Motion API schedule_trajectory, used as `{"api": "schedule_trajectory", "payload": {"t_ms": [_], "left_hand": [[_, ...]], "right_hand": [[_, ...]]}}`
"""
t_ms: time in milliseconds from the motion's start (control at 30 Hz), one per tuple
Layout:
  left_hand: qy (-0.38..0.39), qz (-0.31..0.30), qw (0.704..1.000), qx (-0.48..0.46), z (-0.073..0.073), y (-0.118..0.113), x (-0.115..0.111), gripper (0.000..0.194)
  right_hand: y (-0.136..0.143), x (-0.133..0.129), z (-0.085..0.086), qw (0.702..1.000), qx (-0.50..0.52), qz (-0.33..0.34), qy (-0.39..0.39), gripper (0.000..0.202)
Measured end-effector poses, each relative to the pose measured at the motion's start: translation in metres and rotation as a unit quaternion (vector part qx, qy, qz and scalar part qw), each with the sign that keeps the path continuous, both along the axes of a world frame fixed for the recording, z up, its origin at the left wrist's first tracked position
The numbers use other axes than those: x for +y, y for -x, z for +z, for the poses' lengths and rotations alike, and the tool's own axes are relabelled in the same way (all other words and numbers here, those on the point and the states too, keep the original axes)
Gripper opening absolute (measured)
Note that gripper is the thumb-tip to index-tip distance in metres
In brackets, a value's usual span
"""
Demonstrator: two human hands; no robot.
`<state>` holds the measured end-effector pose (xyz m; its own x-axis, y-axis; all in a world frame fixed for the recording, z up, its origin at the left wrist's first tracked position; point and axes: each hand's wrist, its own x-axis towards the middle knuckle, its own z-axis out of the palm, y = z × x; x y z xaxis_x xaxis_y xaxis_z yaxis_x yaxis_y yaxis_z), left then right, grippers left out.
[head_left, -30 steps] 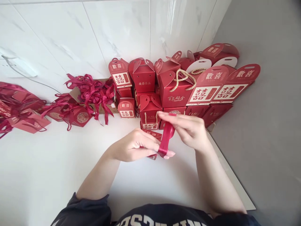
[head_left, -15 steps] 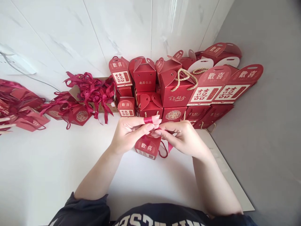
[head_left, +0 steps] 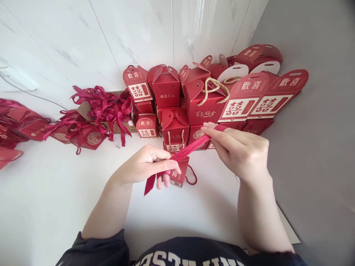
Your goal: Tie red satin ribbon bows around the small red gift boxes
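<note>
A red ribbon (head_left: 191, 147) is stretched at a slant between my two hands. My left hand (head_left: 154, 166) pinches its lower part, and a short tail hangs below the fingers. Higher up and to the right, my right hand (head_left: 238, 147) has its fingers closed on the other part of the ribbon. Beneath the ribbon, partly hidden by my left hand, a small red box (head_left: 183, 171) with a dark red cord loop lies on the white table (head_left: 172, 210).
Stacked red gift boxes (head_left: 203, 101), some with gold rope handles, stand along the tiled wall. Left of them, a cardboard box (head_left: 111, 128) overflows with red ribbons (head_left: 107, 105). More ribboned boxes (head_left: 93, 137) lie further left. A grey surface (head_left: 313, 147) borders the right side.
My hands have moved apart, the right one up and rightward, the left slightly down, drawing the ribbon out between them. A person's fingers at the far left edge are gone from view.
</note>
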<state>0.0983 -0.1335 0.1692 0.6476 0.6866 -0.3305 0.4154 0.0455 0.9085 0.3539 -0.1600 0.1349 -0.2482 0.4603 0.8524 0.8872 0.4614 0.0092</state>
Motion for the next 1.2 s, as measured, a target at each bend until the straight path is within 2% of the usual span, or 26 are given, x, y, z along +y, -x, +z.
{"api": "schedule_trajectory", "payload": {"t_ms": [100, 233, 400, 467, 567, 633, 667, 733, 800, 833, 900, 967, 1067, 1200], "left_hand": [[-0.02, -0.065, 0.998, -0.01, 0.001, 0.009, 0.008, 0.032], [-0.087, -0.167, 0.982, 0.022, 0.007, 0.024, 0.015, 0.025], [-0.085, -0.222, 0.971, 0.014, 0.011, 0.04, 0.02, 0.019], [-0.069, -0.231, 0.97, 0.01, 0.011, 0.045, 0.022, 0.016], [-0.052, -0.217, 0.975, 0.009, 0.01, 0.048, 0.025, 0.015], [-0.053, -0.187, 0.981, 0.005, 0.008, 0.043, 0.025, 0.021], [-0.057, -0.161, 0.985, 0.0, 0.006, 0.038, 0.024, 0.026], [-0.06, -0.097, 0.993, -0.016, 0.001, 0.026, 0.022, 0.032], [-0.052, -0.041, 0.997, -0.039, -0.005, 0.014, 0.018, 0.032], [-0.046, -0.023, 0.998, -0.047, -0.007, 0.009, 0.016, 0.032], [-0.043, -0.003, 0.997, -0.059, -0.01, 0.004, 0.013, 0.029], [-0.072, 0.018, 0.995, -0.067, -0.009, 0.004, 0.01, 0.027], [-0.126, 0.036, 0.989, -0.075, -0.005, 0.012, 0.009, 0.027], [-0.132, 0.002, 0.989, -0.059, -0.001, 0.016, 0.007, 0.028]], "right_hand": [[-0.013, 0.002, 0.004, 1.0, 0.019, -0.009, 0.002, 0.031], [-0.036, 0.002, 0.012, 0.998, 0.043, -0.03, -0.021, 0.021], [-0.067, -0.008, 0.014, 0.983, 0.092, -0.157, 0.019, 0.021], [-0.084, -0.014, 0.008, 0.972, 0.092, -0.205, 0.063, 0.02], [-0.106, -0.021, -0.002, 0.921, 0.031, -0.283, 0.264, 0.022], [-0.108, -0.023, -0.005, 0.888, -0.001, -0.277, 0.366, 0.019], [-0.102, -0.023, -0.003, 0.887, -0.005, -0.246, 0.39, 0.022], [-0.076, -0.022, 0.004, 0.904, -0.001, -0.162, 0.396, 0.026], [-0.039, -0.021, 0.014, 0.936, 0.051, -0.034, 0.347, 0.027], [-0.019, -0.019, 0.017, 0.936, 0.081, 0.037, 0.34, 0.028], [0.015, -0.014, 0.019, 0.911, 0.118, 0.197, 0.344, 0.036], [0.038, -0.008, 0.013, 0.865, 0.183, 0.3, 0.359, 0.032], [0.05, -0.001, -0.001, 0.811, 0.282, 0.353, 0.373, 0.017], [0.048, 0.004, -0.01, 0.779, 0.325, 0.37, 0.387, 0.019]]}}
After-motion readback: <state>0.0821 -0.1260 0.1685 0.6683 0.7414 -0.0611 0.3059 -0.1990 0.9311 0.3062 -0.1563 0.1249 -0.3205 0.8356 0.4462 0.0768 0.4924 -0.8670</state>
